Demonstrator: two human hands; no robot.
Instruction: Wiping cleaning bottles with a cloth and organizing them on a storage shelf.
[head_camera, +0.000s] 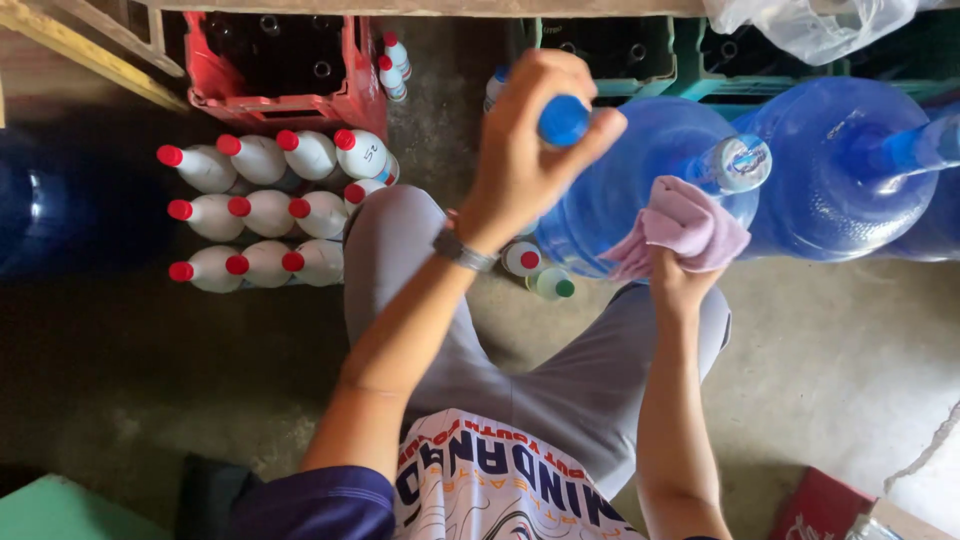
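Concrete floor, grey and stained, ran under everything; top of view was crowded with crates. Red plastic crate held dark bottles, only their open mouths readable; green crates behind were cut off by the frame edge and partly covered by a clear plastic bag. White plastic bottles with red caps lay in three rows on the floor left of the person's knee, a few more half hidden behind the arm. Left hand was raised, fingers clenched around a small blue cap; only the cap's top showed, so what sat below it couldn't be made out. Right hand gripped a crumpled pink cloth, soft and folded, pressed against the shoulder of a big translucent blue water jug, which lay tilted just ahead of the knees, its clear neck pointing right. Right fingers were buried under the cloth, not visible. Second blue jug lay just beside the first, its right side cut off. Dark blue rounded shape at far left was too shadowed to identify.
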